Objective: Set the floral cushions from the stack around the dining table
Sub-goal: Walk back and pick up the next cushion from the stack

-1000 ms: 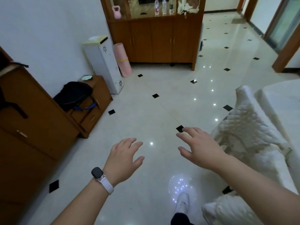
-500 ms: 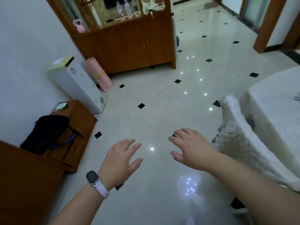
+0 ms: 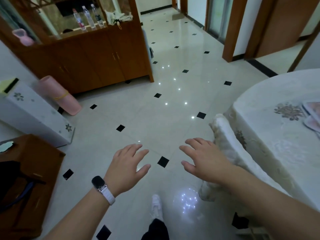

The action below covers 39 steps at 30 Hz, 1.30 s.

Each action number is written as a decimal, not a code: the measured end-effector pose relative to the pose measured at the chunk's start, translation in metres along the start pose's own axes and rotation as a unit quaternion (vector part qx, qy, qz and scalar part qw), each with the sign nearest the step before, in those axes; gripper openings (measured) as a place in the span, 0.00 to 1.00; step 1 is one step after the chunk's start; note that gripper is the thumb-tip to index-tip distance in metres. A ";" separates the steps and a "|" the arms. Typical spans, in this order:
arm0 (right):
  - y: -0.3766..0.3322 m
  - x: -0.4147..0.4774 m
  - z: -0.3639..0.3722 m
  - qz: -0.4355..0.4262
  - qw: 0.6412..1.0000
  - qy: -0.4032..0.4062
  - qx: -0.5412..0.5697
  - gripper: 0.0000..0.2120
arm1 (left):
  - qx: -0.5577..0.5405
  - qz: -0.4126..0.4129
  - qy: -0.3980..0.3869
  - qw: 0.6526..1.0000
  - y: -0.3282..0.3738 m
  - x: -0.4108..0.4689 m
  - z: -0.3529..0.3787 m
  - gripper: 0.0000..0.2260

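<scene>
Head view: left hand (image 3: 127, 168) and right hand (image 3: 206, 161) extend forward, palms down, fingers spread wide, holding nothing, above the glossy tiled floor (image 3: 155, 118). A smartwatch (image 3: 99, 185) on a white band wraps the left wrist. The right hand is near a quilted white chair cover (image 3: 225, 135) beside the round bench (image 3: 270, 135) with its embossed cloth. Flat pink pieces (image 3: 312, 116) lie at its right edge; whether they are the cushions cannot be told.

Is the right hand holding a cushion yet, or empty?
Empty: the right hand has its fingers spread above the floor, with nothing in them.
</scene>
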State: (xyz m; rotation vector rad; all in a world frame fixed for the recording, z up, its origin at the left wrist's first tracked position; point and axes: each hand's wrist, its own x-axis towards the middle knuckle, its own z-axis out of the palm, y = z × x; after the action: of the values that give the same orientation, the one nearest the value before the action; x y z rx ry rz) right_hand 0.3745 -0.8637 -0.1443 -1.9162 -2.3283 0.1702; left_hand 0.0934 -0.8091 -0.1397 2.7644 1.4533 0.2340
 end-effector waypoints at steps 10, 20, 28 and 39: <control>-0.008 0.148 0.000 0.095 0.994 -0.036 -0.032 0.24 | -0.097 0.104 0.065 0.988 -0.112 0.134 0.043 0.19; -0.011 0.254 -0.028 0.181 0.982 -0.036 -0.045 0.30 | -0.132 0.129 0.030 0.982 -0.201 0.257 0.054 0.20; 0.005 0.330 -0.027 0.172 0.984 -0.046 -0.030 0.25 | -0.146 0.103 -0.005 0.984 -0.242 0.315 0.071 0.21; 0.096 0.441 -0.014 0.192 0.979 -0.061 0.002 0.24 | -0.122 0.085 -0.029 0.989 -0.273 0.441 0.090 0.22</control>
State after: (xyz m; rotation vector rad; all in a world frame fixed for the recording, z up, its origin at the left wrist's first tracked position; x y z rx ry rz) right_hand 0.3861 -0.4126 -0.1365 -2.3987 -1.9928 0.3360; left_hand 0.1283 -0.2863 -0.1940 2.6699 1.0957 0.3082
